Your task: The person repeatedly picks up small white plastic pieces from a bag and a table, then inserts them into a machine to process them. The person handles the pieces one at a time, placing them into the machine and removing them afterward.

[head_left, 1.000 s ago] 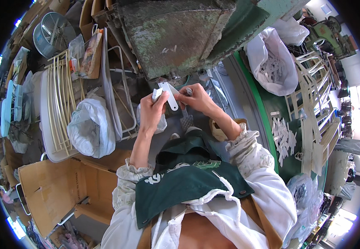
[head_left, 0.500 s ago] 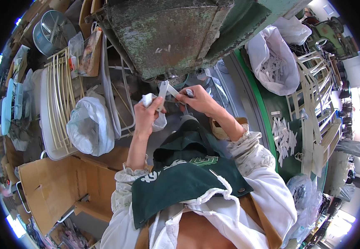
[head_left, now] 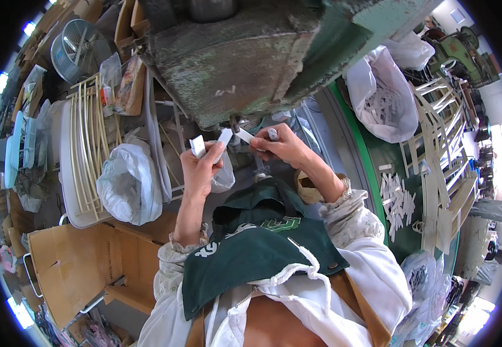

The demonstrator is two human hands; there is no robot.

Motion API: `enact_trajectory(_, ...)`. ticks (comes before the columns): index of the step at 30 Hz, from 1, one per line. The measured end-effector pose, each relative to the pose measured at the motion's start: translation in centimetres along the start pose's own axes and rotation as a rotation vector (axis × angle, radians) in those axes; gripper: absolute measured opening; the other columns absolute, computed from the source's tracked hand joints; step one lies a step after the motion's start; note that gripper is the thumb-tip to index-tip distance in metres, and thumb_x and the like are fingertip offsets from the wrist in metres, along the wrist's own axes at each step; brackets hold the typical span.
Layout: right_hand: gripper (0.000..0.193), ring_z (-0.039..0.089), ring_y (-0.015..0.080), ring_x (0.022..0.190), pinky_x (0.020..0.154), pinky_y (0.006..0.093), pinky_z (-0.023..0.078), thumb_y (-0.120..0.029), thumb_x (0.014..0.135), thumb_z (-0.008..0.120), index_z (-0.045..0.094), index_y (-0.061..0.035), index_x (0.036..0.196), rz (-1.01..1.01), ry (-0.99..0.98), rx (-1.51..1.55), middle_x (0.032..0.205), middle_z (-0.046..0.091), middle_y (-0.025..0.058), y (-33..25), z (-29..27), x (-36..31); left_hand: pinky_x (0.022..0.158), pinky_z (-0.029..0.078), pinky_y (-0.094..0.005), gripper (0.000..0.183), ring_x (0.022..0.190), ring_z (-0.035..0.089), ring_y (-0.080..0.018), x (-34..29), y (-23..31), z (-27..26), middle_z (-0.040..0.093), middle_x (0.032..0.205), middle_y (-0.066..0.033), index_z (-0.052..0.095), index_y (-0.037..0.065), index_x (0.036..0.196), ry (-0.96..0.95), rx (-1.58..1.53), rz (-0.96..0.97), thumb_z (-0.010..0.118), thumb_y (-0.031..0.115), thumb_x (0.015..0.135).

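Observation:
My left hand (head_left: 200, 171) is closed round small flat white strips. One white strip (head_left: 225, 137) sticks out from the thumb side, and a wider white piece (head_left: 197, 147) shows above the fingers. My right hand (head_left: 285, 144) pinches another pale strip (head_left: 244, 135), its free end pointing toward the left hand. A rounded grey-white end (head_left: 273, 135) pokes out of the right fist. Both hands are just below the worn green machine (head_left: 233, 75), and the two strips' ends lie near each other under its lower edge.
On the green bench at right lie a heap of short strips (head_left: 397, 199), a white sack of strips (head_left: 381, 101) and long pale slats (head_left: 436, 168). At left stand a white bag (head_left: 128, 185), thin rods (head_left: 86, 144) and an open cardboard box (head_left: 77, 266).
The strips in my two hands, touching or overlapping before, are now apart. My left hand has turned, so the wider white piece stands higher. The view has shifted slightly.

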State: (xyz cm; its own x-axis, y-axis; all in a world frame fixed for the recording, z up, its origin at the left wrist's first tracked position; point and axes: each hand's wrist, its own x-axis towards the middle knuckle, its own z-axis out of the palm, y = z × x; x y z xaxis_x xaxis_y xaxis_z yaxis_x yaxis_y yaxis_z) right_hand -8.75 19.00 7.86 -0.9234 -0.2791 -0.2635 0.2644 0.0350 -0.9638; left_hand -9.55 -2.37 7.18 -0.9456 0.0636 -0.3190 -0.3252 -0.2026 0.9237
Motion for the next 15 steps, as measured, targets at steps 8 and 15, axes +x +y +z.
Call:
enact_trajectory(8,0.024,0.047,0.0045,0.053,0.043,0.0204,0.030,-0.025,0.087,0.062,0.066,-0.0017,0.091,-0.127,0.769,0.200,0.069,0.061,0.0009,0.3,-7.8,-4.0,0.047,0.030,-0.0215,0.034,0.048,0.040,-0.0084,-1.6,-3.4,-5.1,0.059,0.077,-0.0105,0.059,-0.006,0.107,-0.195,-0.248,-0.178,0.056,0.015,0.081)
enact_trajectory(15,0.051,0.056,0.0129,0.080,0.061,0.0269,0.047,-0.010,0.089,0.052,0.036,-0.0019,0.136,0.031,1.011,-0.248,0.114,0.054,0.0134,5.7,-22.9,-4.3,0.075,0.047,-0.0347,0.037,0.082,0.055,-0.0227,-1.0,-5.7,-4.3,0.054,0.098,-0.0145,0.047,-0.003,0.123,-0.170,-0.451,-0.309,0.045,0.011,0.089)
